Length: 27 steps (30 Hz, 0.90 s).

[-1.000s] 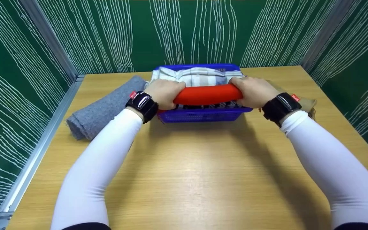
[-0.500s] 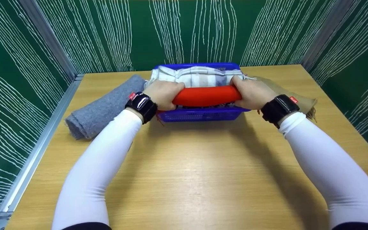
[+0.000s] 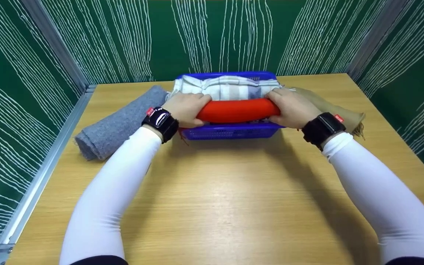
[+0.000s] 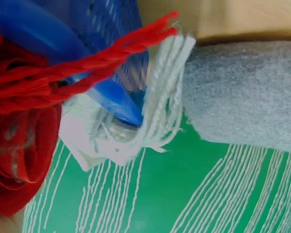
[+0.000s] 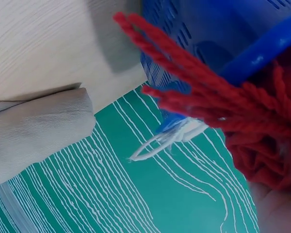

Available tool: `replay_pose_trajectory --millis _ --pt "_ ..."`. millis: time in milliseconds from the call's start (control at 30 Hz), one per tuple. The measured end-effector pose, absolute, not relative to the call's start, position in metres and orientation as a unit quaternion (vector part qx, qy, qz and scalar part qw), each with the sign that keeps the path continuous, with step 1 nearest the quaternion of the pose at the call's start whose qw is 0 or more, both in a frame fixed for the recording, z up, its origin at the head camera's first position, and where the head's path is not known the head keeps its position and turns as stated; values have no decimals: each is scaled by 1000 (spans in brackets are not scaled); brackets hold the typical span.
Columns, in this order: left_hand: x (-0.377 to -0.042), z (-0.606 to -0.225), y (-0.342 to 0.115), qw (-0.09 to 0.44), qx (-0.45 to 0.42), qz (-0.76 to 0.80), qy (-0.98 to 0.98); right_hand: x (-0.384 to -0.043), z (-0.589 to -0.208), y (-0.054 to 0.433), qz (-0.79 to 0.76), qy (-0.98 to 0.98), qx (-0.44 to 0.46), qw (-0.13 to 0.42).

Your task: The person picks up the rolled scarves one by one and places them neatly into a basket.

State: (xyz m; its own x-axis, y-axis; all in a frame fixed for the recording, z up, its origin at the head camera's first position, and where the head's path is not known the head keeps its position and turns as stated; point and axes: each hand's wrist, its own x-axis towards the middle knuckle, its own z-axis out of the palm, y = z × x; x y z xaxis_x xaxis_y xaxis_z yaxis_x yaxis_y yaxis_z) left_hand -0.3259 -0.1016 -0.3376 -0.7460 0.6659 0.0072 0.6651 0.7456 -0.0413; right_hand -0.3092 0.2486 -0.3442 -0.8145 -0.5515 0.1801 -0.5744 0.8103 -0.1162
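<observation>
A red rolled scarf [image 3: 238,110] lies across the front of the blue basket [image 3: 230,132], over its near rim. My left hand [image 3: 187,108] grips the scarf's left end, with the thumb on the near side and fingers over the top. At the other end, my right hand [image 3: 293,106] holds the roll the same way. Red twisted fringe [image 4: 102,63] sticks out of the left end in the left wrist view, and more red fringe [image 5: 184,73] shows in the right wrist view. Behind the roll, a white checked scarf [image 3: 230,88] fills the basket's rear.
A grey rolled cloth [image 3: 120,125] lies left of the basket, slanting toward the front. To the right is a tan rolled scarf [image 3: 335,108] with brown fringe. Green panels [image 3: 212,40] with white lines enclose the back and sides of the wooden table [image 3: 226,198].
Both hands have loosened slightly on the red scarf, their fingers spreading more over its top. The roll sits in nearly the same place over the basket.
</observation>
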Motion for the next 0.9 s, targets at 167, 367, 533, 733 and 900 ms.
replay_pose_trajectory --millis 167,367,533,733,900 --pt "-328 -339 -104 24 -363 21 -931 -311 -347 251 83 -945 306 74" --pt "-328 -341 -104 31 -361 12 -932 -312 -350 251 81 -948 302 67" --pt "-327 -347 -105 54 -357 6 -933 -311 -354 252 94 -946 301 67" --pt "-326 -354 -106 73 -356 -11 -931 -313 -360 253 110 -940 312 83" --pt "-326 -358 -105 77 -351 -13 -933 -315 -364 253 122 -938 311 89"
